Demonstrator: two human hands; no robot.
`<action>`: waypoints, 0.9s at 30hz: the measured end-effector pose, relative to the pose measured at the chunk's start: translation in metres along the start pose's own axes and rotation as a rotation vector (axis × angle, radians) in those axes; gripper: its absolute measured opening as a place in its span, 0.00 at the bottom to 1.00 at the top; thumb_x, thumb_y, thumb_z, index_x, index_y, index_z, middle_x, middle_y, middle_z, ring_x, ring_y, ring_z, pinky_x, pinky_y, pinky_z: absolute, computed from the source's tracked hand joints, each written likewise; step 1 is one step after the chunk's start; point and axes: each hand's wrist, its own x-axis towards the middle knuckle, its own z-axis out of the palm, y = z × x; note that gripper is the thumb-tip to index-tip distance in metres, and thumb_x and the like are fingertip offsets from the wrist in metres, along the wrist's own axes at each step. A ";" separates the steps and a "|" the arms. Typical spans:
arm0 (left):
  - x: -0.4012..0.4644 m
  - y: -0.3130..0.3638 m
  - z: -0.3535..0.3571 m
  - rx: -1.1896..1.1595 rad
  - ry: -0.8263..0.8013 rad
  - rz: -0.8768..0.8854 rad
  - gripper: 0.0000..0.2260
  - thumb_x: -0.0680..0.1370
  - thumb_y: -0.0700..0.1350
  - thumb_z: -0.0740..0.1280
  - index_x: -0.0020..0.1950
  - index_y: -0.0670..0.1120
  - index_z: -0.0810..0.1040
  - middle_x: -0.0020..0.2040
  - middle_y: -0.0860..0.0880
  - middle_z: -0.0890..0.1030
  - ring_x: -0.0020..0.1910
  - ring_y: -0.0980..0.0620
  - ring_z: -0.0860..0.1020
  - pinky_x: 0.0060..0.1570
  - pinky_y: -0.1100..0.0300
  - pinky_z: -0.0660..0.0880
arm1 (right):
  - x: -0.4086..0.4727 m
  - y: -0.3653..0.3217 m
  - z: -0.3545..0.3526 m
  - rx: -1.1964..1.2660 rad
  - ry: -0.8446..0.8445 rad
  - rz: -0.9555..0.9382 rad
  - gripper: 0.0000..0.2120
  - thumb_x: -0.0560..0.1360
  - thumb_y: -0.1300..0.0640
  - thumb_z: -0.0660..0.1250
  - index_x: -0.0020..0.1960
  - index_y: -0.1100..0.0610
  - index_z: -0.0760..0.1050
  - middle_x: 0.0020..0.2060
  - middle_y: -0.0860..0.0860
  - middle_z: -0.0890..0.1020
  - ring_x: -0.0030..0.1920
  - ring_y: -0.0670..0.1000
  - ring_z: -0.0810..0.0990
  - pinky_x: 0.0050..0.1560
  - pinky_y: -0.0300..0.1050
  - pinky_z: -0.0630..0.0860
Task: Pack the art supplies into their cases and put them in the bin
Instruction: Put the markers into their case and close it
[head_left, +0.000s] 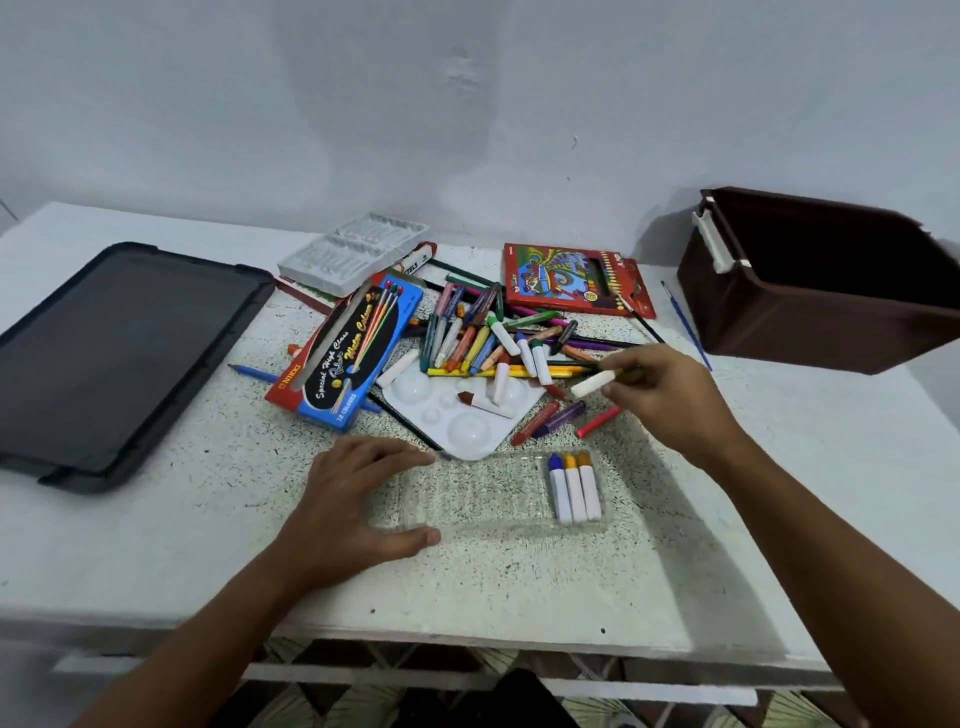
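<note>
"NIKKI", "Water Colour", "12 COLOURS" on the blue box (347, 349)

My one camera rides on the head, looking forward and down, close over the surface (208, 519) toward the far wall (467, 104).

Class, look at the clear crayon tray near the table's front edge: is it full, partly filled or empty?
Partly filled. The clear crayon tray holds three crayons at its right end; its other slots are bare.

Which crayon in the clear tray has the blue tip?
The leftmost crayon of the three in the clear tray. Its tip is dark blue; the two beside it have orange-yellow tips.
</note>
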 end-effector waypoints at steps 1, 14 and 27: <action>0.001 0.000 0.000 0.002 0.004 0.005 0.29 0.63 0.68 0.71 0.62 0.61 0.75 0.59 0.63 0.74 0.61 0.57 0.70 0.59 0.48 0.67 | -0.004 -0.004 0.000 0.135 -0.011 0.029 0.09 0.71 0.62 0.74 0.49 0.53 0.82 0.42 0.55 0.82 0.38 0.51 0.80 0.41 0.46 0.77; 0.000 0.002 0.001 -0.002 0.000 -0.015 0.28 0.63 0.69 0.69 0.61 0.61 0.75 0.59 0.63 0.74 0.61 0.58 0.68 0.60 0.52 0.63 | -0.023 -0.043 0.005 0.158 -0.242 -0.016 0.09 0.70 0.60 0.75 0.49 0.53 0.80 0.39 0.54 0.82 0.39 0.51 0.82 0.44 0.51 0.80; -0.001 0.004 0.002 0.024 0.013 -0.009 0.28 0.64 0.69 0.69 0.61 0.60 0.76 0.58 0.62 0.74 0.60 0.57 0.69 0.58 0.49 0.65 | -0.044 -0.049 0.030 -0.315 -0.400 -0.234 0.10 0.73 0.61 0.71 0.54 0.53 0.81 0.45 0.40 0.74 0.41 0.37 0.70 0.38 0.22 0.65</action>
